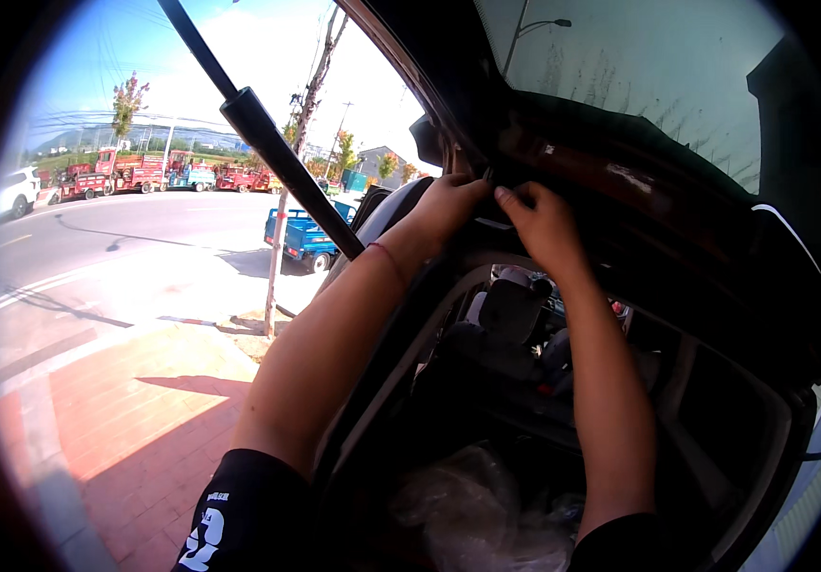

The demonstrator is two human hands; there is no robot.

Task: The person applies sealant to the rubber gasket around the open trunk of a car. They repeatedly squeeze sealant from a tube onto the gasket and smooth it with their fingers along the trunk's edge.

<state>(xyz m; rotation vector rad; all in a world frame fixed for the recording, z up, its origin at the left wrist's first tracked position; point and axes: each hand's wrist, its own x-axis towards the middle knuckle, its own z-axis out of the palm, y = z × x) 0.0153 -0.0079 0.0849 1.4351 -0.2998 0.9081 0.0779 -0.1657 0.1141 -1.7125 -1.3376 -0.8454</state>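
Note:
I am reaching up under the raised tailgate [639, 143] of a car. My left hand [446, 205] presses its fingers against the upper edge of the hatch opening, near the hinge. My right hand [542, 221] is close beside it, fingers curled on the same dark trim edge [491, 222]. A thin red band circles my left wrist. Whether either hand holds a small part is hidden in shadow.
A black gas strut [277, 153] runs diagonally at upper left. Below lies the boot with clear plastic bags [472, 515] and the rear seat headrests [510, 310]. To the left are red brick paving [134, 419], a road, a blue three-wheeled truck [304, 238] and a pole.

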